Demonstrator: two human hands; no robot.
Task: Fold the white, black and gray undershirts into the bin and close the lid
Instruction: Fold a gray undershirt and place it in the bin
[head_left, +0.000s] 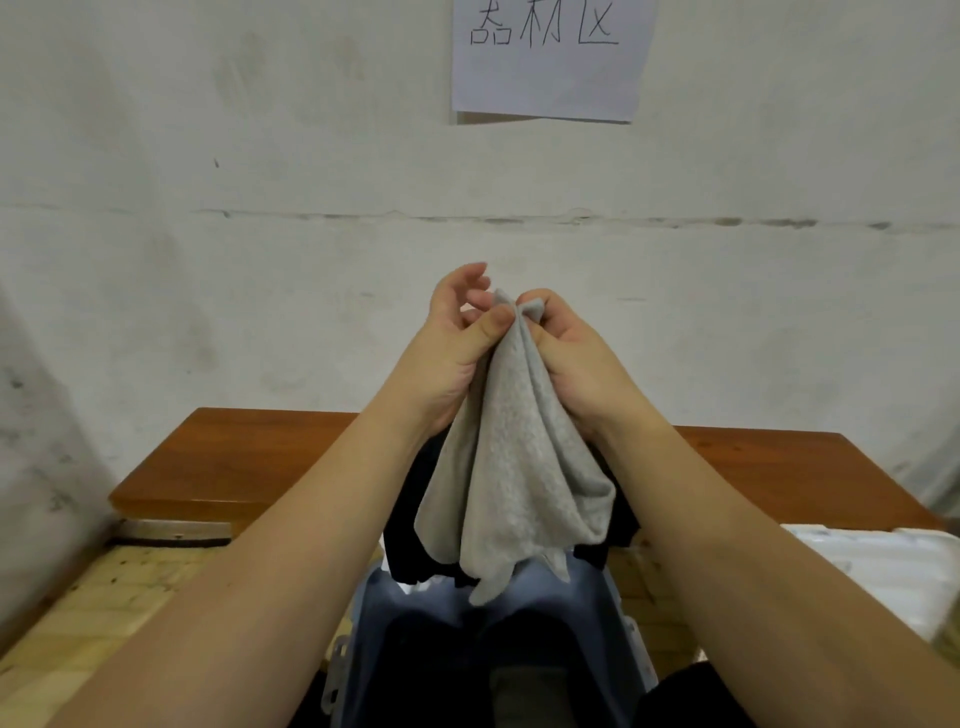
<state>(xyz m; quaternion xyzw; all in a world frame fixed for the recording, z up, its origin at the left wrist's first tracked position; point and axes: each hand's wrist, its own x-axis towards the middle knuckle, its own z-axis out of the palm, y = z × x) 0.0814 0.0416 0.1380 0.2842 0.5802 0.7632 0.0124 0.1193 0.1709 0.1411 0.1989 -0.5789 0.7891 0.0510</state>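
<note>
The gray undershirt (511, 467) hangs bunched in the air above the blue bin (395, 618), its lower tip dangling over the bin's far rim. My left hand (457, 338) pinches its top edge with the thumb, the other fingers loosely spread. My right hand (566, 358) grips the same top edge from the right. A black undershirt (410, 551) lies behind the gray one on the table's front edge, partly hidden. The bin stands open, its inside dark.
A brown wooden table (234, 467) stands against the white wall. A white object (878, 566) lies at the right, beside the bin. A paper sign (545, 57) hangs on the wall. Light wooden floor shows at the lower left.
</note>
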